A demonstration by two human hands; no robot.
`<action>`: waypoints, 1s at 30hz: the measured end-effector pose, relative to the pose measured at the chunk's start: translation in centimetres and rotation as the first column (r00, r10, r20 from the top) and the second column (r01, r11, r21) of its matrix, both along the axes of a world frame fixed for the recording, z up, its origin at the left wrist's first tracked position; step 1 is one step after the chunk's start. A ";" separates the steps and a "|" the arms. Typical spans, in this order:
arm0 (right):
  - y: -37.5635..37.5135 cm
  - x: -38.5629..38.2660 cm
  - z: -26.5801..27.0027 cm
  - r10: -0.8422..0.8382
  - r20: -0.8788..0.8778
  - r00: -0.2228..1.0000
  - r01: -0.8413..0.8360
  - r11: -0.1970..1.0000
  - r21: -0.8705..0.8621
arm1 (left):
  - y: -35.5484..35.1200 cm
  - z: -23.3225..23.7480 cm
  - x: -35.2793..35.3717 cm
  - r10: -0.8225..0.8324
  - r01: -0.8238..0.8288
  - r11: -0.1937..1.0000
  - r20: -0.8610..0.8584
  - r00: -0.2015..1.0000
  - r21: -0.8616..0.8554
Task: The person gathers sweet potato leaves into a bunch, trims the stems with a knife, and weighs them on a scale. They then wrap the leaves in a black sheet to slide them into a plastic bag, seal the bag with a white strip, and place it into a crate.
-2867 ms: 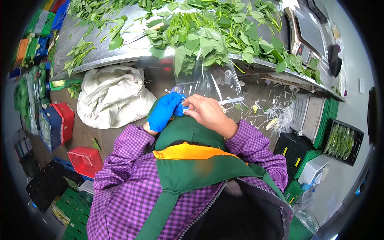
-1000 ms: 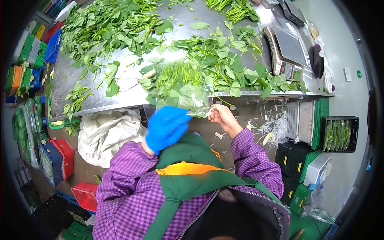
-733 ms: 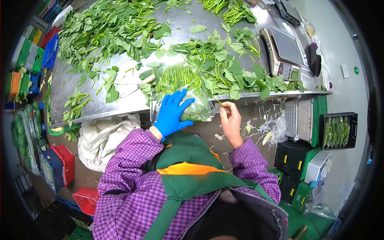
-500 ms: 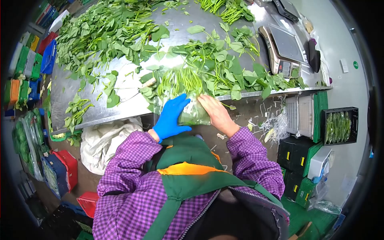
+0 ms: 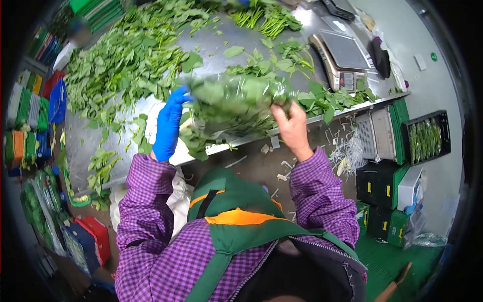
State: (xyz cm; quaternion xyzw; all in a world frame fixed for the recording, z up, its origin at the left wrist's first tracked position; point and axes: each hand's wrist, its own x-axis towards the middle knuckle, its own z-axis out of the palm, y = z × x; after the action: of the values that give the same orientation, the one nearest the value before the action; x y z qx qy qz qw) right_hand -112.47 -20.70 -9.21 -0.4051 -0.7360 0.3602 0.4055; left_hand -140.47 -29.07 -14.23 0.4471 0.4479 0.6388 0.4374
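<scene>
A clear plastic bag of leafy greens (image 5: 231, 98), blurred by motion, hangs sideways over the front edge of the metal table (image 5: 85, 156). My left hand (image 5: 170, 123), in a blue glove, is at the bag's left end with its fingertips against it. My bare right hand (image 5: 293, 126) pinches the bag's right end between thumb and fingers. Loose leafy stems lie behind and beside the bag, with a large heap of greens (image 5: 126, 55) at the back left.
A weighing scale (image 5: 342, 55) stands on the table's right side. Right of the table are a black crate of bagged greens (image 5: 426, 138) and stacked boxes (image 5: 375, 186). A white sack (image 5: 181, 201) lies below the table edge. Coloured crates (image 5: 30, 110) line the left.
The bag has turned from upright to sideways and risen over the table edge. My left hand has moved left and up to its left end, my right hand right and up to its right end.
</scene>
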 end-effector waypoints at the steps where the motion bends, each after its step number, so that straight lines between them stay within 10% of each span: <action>1: 0.5 0.6 0.9 -0.041 -0.037 0.998 0.040 0.999 -0.026 | 1.2 -1.1 -0.1 -0.118 0.112 0.993 0.156 0.981 0.041; 2: 0.7 1.0 1.1 -0.088 -0.136 0.987 0.076 0.993 -0.093 | 0.9 -0.5 1.4 -0.035 0.040 0.999 -0.386 0.922 0.004; 3: 0.8 1.8 1.3 -0.115 -0.158 0.981 0.106 0.992 -0.065 | 1.2 -2.1 2.8 -0.301 0.375 0.906 0.321 0.898 -0.197; 10: -3.5 12.7 2.2 -0.386 -0.619 0.684 0.039 0.867 -0.497 | 0.5 -0.2 15.8 -0.414 0.664 0.739 0.700 0.582 -0.114; 17: -14.6 25.7 1.0 -0.412 -0.732 0.543 -0.019 0.865 -0.501 | 0.4 3.3 26.0 -0.537 0.792 0.601 0.680 0.500 -0.108; 20: -19.4 29.1 -1.8 -0.293 -0.536 0.791 0.028 0.894 -0.447 | -0.2 3.4 30.7 -0.579 0.846 0.519 0.677 0.454 -0.124; 30: -26.6 36.1 -2.8 -0.531 -0.707 0.467 0.243 0.846 -0.475 | -2.5 4.2 44.8 -0.799 0.972 0.231 0.562 0.215 -0.044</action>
State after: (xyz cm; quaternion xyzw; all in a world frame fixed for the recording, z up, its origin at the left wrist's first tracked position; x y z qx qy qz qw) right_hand -76.33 -47.33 -12.06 -0.4070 -0.2833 0.5121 0.7013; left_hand -95.72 -31.58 -10.07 0.3740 0.1066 0.2328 0.8914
